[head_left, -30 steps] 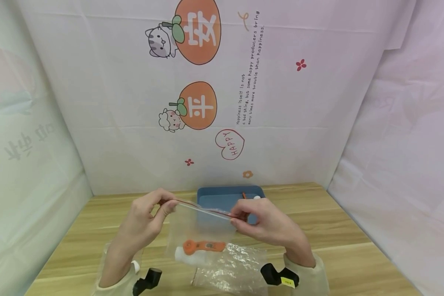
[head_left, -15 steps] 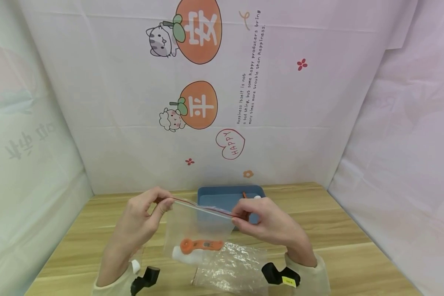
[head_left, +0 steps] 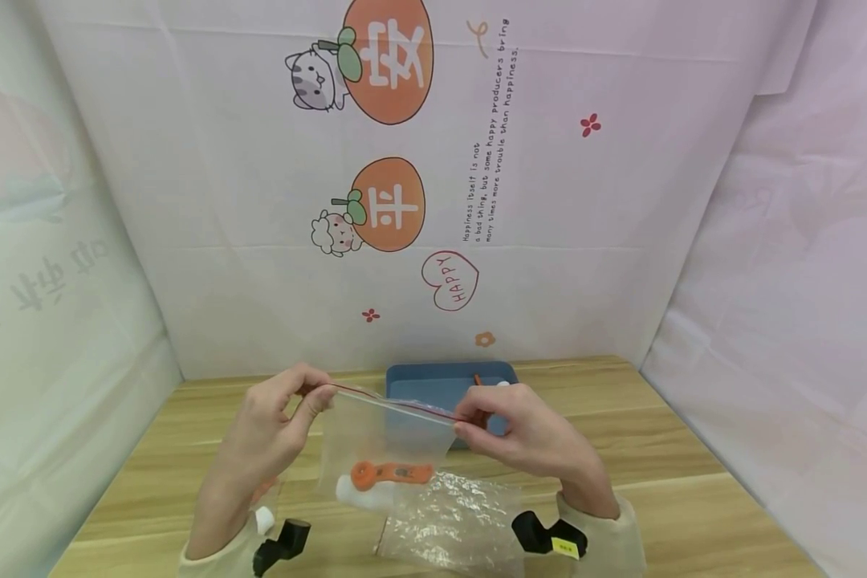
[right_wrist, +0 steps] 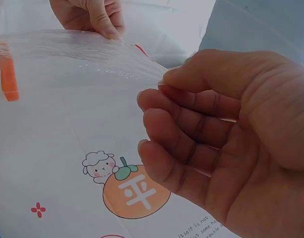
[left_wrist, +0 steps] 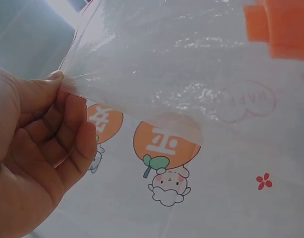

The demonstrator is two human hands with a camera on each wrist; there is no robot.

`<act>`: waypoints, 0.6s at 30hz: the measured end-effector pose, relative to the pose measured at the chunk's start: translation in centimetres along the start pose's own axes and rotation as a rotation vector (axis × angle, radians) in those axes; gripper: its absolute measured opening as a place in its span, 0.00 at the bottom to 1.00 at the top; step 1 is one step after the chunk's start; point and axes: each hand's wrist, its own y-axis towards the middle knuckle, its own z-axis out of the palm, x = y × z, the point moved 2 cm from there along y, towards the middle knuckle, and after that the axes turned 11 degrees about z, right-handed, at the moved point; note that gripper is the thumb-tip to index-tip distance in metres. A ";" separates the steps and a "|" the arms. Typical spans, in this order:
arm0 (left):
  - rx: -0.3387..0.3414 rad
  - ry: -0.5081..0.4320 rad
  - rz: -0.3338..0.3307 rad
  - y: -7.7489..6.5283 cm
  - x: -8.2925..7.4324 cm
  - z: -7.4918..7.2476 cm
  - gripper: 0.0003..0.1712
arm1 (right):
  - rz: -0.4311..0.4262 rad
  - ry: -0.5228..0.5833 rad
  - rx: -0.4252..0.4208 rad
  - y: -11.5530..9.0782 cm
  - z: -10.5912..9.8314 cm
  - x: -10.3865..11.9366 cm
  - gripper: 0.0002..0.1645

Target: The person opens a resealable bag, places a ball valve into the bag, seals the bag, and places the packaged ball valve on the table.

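A clear zip bag (head_left: 376,437) with a red line along its zip hangs between both hands in the head view. My left hand (head_left: 274,425) pinches its top edge at the left corner between thumb and finger. At the other corner my right hand (head_left: 531,429) pinches the same edge. Low in the bag lie an orange tool (head_left: 405,474) with a round end and a white object (head_left: 361,493), whose kind is unclear. The bag's plastic (left_wrist: 152,64) stretches from the left thumb in the left wrist view. The right wrist view shows the right thumb and forefinger on the edge.
Behind the bag stands a blue tray (head_left: 441,372) holding a small orange item and a white one, partly hidden by the right hand. A crinkled clear plastic bag (head_left: 458,526) lies on the wooden table (head_left: 665,482). Near the left forearm is another white item (head_left: 264,520).
My left hand has shifted slightly left and up with its corner of the bag. The bag's contents have moved a little left and up; my right hand stays almost in place.
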 end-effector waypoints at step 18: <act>0.061 -0.004 -0.025 -0.2 0.1 -0.3 0.03 | 0.157 0.131 -0.093 0.8 0.5 -2.8 0.09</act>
